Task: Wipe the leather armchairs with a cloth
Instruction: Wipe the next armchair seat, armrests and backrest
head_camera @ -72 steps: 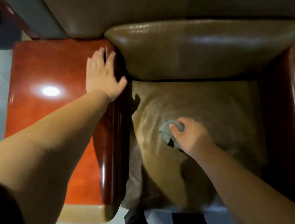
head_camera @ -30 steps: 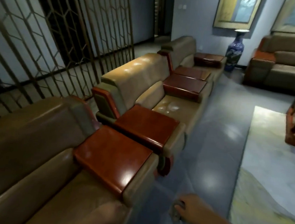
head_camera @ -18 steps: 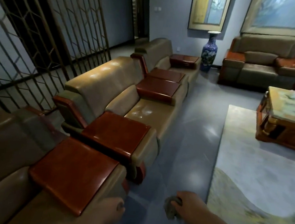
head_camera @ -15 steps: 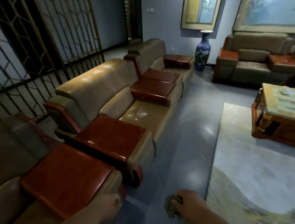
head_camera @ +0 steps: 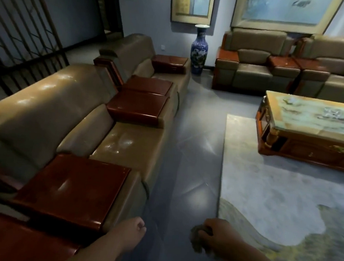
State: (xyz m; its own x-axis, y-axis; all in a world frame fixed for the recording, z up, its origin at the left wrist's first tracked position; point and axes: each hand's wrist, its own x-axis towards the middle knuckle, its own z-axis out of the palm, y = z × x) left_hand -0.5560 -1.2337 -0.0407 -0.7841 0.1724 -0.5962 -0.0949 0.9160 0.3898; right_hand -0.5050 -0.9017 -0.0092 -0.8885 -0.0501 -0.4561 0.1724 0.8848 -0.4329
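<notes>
Right hand [head_camera: 218, 239]: grip curled around the bunched cloth [head_camera: 197, 235], held over the floor at 6 o'clock. Left hand [head_camera: 132, 234]: fingers curled, holding nothing. The next armchair [head_camera: 124, 142] lies at 11 o'clock, well apart from the cloth.

Risk: the cloth, carried wadded, could slip out mid-walk.

Change: 2.4 s ago the cloth was on a seat; the left hand lay flat on an armrest.

blue vase [head_camera: 199, 49] by wall | coffee table [head_camera: 312, 130] on rug [head_camera: 275, 193]
</notes>
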